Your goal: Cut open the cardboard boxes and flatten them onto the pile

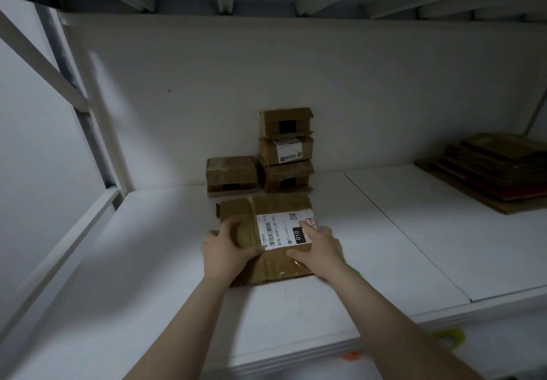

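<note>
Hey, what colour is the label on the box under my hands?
The label is white with black barcode print and a black 010 patch; head view.

A cardboard box (279, 205) lay mid-surface, nearer the front edge of the white surface (148, 261), with a white label (282, 230) on its top. The left hand (228, 251) gripped the box's left side, thumb across the top. The right hand (321, 249) pressed flat on the label's near right corner. At the back edge stood a stack of three boxes (285, 150), with a single box (231, 172) just beside it on the left. A pile of flattened cardboard (488, 169) lay at the far right corner.
</note>
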